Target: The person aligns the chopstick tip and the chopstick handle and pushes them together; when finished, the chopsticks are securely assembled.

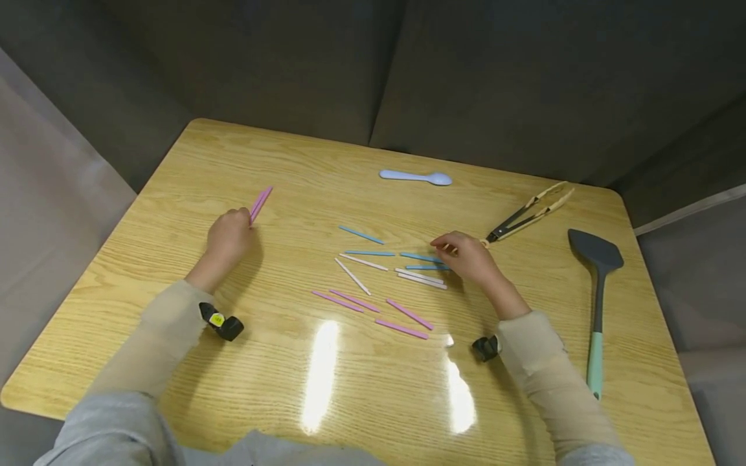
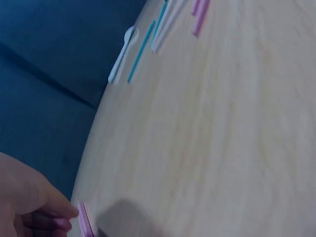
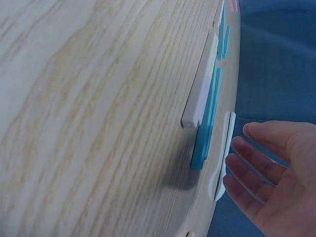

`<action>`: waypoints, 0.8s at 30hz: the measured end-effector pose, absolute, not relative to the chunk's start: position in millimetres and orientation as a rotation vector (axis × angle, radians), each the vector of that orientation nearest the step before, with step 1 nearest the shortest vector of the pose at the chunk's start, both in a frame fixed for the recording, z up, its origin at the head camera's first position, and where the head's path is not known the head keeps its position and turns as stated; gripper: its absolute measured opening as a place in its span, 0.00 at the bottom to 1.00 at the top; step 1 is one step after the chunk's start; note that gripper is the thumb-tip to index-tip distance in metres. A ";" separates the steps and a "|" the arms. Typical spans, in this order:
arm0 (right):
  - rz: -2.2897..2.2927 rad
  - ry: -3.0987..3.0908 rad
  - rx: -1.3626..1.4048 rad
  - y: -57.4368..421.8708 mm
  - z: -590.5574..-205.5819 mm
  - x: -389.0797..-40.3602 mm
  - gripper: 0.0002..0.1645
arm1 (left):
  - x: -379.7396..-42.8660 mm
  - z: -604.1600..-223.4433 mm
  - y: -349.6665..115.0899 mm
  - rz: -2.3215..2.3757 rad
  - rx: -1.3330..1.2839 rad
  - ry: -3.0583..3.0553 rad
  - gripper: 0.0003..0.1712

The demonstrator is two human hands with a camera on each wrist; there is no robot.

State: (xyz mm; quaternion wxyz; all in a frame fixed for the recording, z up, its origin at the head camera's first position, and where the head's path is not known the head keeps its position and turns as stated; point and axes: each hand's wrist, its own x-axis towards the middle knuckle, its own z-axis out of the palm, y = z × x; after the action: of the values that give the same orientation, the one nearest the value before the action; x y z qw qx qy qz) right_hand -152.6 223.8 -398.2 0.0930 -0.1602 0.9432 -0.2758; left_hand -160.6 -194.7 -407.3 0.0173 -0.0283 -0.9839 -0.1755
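At the left of the table my left hand pinches a small bundle of pink sticks, which point away from the fingertips. In the left wrist view, the end of the pink sticks shows right at the fingertips. My right hand hovers by the right-hand pair of blue sticks, fingers loosely bent, nothing in them. Below that pair lie two white sticks side by side, then two pink sticks. Further left are two more blue sticks, two white sticks and two pink sticks.
A pale lavender spoon lies near the far edge. Beyond my right hand are tongs with tan tips. A dark spatula with a mint handle lies along the right side. Dark curtains stand behind the wooden table.
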 end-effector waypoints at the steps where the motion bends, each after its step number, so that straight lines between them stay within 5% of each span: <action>1: -0.815 2.798 -0.470 224.2 -398.3 -152.8 0.14 | -163.2 -405.8 -189.7 -0.545 -0.126 -3.054 0.08; 16: -0.766 2.757 -0.516 218.8 -407.9 -158.6 0.13 | -197.8 -402.2 -86.2 -0.570 -1.047 -2.950 0.13; 24: -0.696 2.769 -0.567 208.8 -411.7 -160.1 0.11 | -201.7 -413.3 -50.8 -0.512 -1.231 -2.968 0.10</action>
State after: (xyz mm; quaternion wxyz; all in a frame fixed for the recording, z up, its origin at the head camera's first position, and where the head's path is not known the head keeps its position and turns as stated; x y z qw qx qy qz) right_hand -160.1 208.8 -411.7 0.1149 -0.1935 0.9450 -0.2375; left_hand -201.7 -50.8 -413.3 -0.0563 -0.3778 -0.9107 -0.1570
